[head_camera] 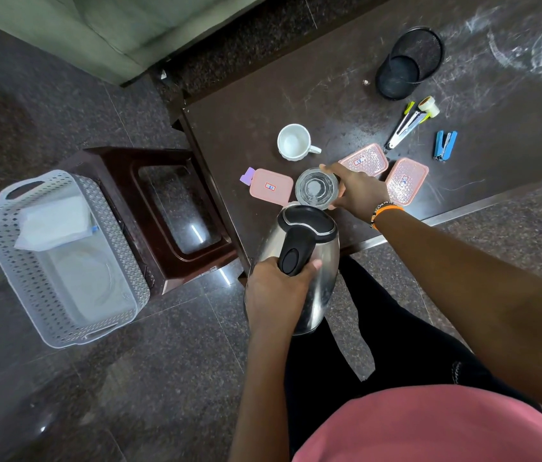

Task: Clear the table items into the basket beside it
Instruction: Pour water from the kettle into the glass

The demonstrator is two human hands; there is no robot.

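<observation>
Kettle lifted at the table's near edge, glass gripped beside it.

The steel kettle (306, 261), black-lidded, hangs by its handle in the closed left hand (276, 291). Just beyond, the right hand (356, 191), arm outstretched, clasps a clear glass (317, 187) on the dark table (329, 85). The grey basket (123, 255) sits well left.

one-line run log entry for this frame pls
left hand: grips steel electric kettle handle | right hand: around clear drinking glass on dark table | white perforated plastic basket: neither item inside
</observation>
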